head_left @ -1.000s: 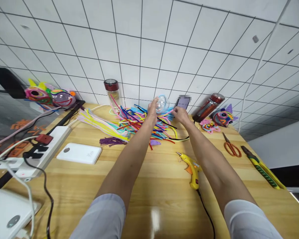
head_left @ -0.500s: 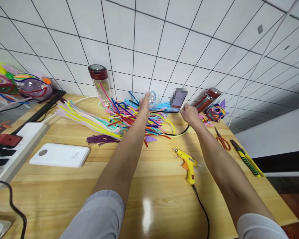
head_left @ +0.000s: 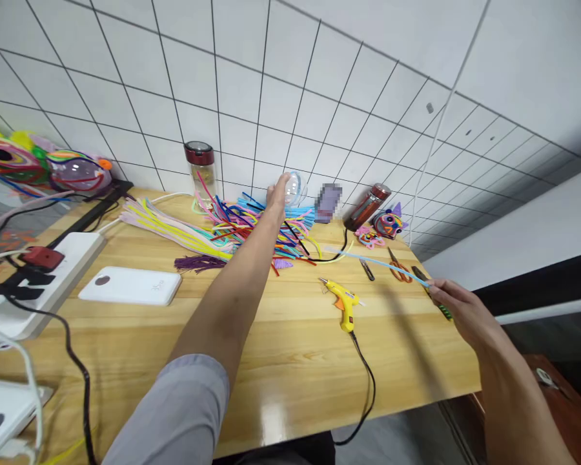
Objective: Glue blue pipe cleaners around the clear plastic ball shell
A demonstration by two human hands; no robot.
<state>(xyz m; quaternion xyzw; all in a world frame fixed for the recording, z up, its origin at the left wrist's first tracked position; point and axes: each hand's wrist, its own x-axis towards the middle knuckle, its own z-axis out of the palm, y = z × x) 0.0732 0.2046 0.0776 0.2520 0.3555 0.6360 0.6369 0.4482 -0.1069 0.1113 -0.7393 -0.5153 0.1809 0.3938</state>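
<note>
A clear plastic ball [head_left: 294,188] is held by my left hand [head_left: 278,194] above the back of the pile of colourful pipe cleaners [head_left: 232,219]. Out at the right, my right hand [head_left: 452,300] pinches one end of a light blue pipe cleaner [head_left: 382,261], which stretches leftward over the table. Beneath it lies a yellow glue gun [head_left: 343,303] with a black cord. A small purple cone [head_left: 283,263] rests at the front of the pile, near a purple bundle [head_left: 199,263].
Scissors [head_left: 399,268], a cutter [head_left: 433,294] and a small dark tool [head_left: 366,270] lie at right. Behind are a phone [head_left: 328,203], a red flask [head_left: 368,206], a glass bottle [head_left: 202,174] and decorated balls [head_left: 80,171]. A power bank [head_left: 130,285] and power strip [head_left: 72,271] are at left.
My right hand has moved right and toward me from beside the phone, with the light blue pipe cleaner now visible in it. My left hand still holds the ball. The view has shifted right.
</note>
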